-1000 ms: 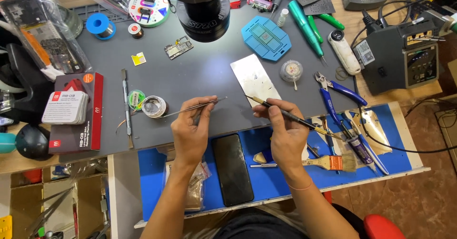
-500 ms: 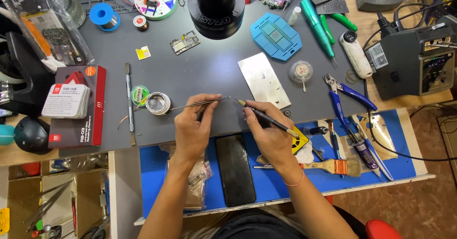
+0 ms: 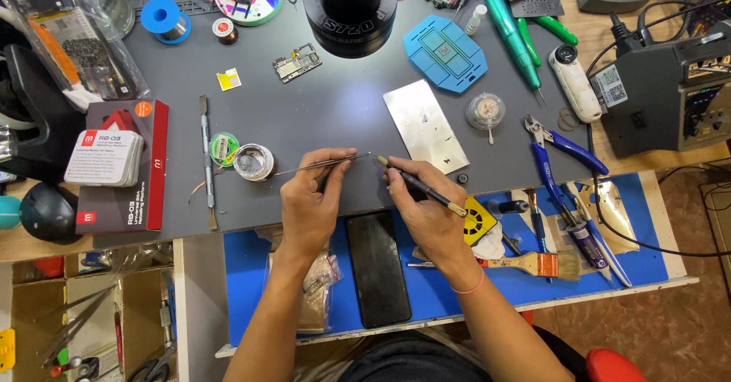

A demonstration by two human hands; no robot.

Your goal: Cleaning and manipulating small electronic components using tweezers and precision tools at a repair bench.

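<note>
Fine work under the microscope [image 3: 352, 13]: tweezers [image 3: 324, 164] pinched in left hand [image 3: 311, 203], pen-style tool [image 3: 419, 186] gripped in right hand [image 3: 428, 208]. Tips nearly meeting; steady alignment needed.

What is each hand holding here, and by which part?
The left hand pinches thin metal tweezers near their middle, tips pointing right. The right hand grips a dark pen-like tool along its shaft like a pencil, tip pointing up-left.

A single head-worn camera looks almost straight down from above the seated person onto the grey surface [image 3: 343, 116], near enough that both forearms rise from the bottom edge and the hands meet mid-frame, the black microscope head [image 3: 350, 5] cut off at the top edge.
</note>
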